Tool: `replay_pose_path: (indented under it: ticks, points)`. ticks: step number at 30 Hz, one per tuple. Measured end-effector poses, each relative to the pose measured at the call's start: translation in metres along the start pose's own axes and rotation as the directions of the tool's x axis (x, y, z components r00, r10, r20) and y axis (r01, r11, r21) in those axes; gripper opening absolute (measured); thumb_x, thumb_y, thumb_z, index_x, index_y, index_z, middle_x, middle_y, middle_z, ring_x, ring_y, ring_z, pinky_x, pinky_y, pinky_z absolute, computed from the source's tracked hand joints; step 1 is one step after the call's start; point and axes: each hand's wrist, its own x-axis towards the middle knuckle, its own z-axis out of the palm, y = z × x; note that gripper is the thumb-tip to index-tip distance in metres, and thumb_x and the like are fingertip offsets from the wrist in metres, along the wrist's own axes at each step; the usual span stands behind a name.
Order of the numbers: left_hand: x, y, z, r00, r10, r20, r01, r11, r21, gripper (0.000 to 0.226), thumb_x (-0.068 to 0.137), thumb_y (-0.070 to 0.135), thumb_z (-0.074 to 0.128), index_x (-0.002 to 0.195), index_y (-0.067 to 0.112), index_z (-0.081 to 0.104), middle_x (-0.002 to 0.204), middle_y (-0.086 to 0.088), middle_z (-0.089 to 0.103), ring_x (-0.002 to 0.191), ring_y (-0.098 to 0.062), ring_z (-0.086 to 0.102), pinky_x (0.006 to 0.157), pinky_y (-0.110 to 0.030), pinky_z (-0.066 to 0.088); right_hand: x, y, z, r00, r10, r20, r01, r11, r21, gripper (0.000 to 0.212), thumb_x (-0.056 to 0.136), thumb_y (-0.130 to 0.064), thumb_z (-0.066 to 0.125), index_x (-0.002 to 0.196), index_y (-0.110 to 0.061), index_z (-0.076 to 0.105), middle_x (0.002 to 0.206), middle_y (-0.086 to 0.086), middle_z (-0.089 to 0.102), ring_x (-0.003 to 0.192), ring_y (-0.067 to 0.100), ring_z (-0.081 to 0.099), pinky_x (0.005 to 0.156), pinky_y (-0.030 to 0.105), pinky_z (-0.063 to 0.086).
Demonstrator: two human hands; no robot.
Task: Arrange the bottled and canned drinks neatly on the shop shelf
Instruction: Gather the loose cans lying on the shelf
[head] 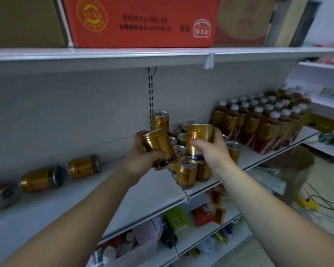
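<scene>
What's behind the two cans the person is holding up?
More upright gold cans cluster on the shelf, with a raised can at the back. The left hand, right hand and held cans cover the cluster's middle, so its count is hidden.

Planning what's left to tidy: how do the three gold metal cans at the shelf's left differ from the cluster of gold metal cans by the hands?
The three gold metal cans at the left lie on their sides; the cluster of gold metal cans stands upright. The left three are spaced apart in a line; the cluster is packed close. Both sit on the white metal shelf and look like the same drink.
</scene>
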Motion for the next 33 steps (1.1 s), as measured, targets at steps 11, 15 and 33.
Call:
replay_pose_path:
  ticks: [11,15,33]
  points:
    - [0.048,-0.009,0.145,0.985,0.091,-0.146,-0.038,0.944,0.328,0.066,0.069,0.018,0.08,0.116,0.031,0.036,0.098,0.003,0.06,0.087,-0.014,0.062,0.063,-0.024,0.054,0.069,0.0,-0.152,0.99,-0.06,0.124,0.094,0.95,-0.296,0.075,0.073,-0.047,0.077,0.136,-0.029,0.041,0.111,-0.011,0.06,0.098,0.009,0.059,0.073,0.023,0.047]
    - [0.065,-0.003,0.15,0.981,0.097,-0.169,-0.011,0.895,0.446,0.09,0.058,0.013,0.081,0.131,0.03,0.031,0.104,0.007,0.054,0.086,-0.012,0.06,0.056,-0.02,0.048,0.102,-0.002,-0.156,0.963,-0.057,0.265,0.155,0.918,-0.365,0.068,0.067,-0.033,0.083,0.124,-0.036,0.046,0.102,-0.022,0.055,0.088,-0.008,0.058,0.066,0.008,0.043]
    - [0.204,0.014,0.087,0.952,0.246,-0.182,0.112,0.274,0.955,0.083,0.047,0.05,0.074,0.122,0.03,0.046,0.117,0.0,0.056,0.111,-0.028,0.048,0.092,-0.042,0.04,0.27,0.042,-0.049,0.821,-0.024,0.57,0.278,0.889,-0.363,0.066,0.065,-0.011,0.082,0.114,-0.025,0.04,0.095,-0.011,0.052,0.076,-0.003,0.051,0.045,0.005,0.038]
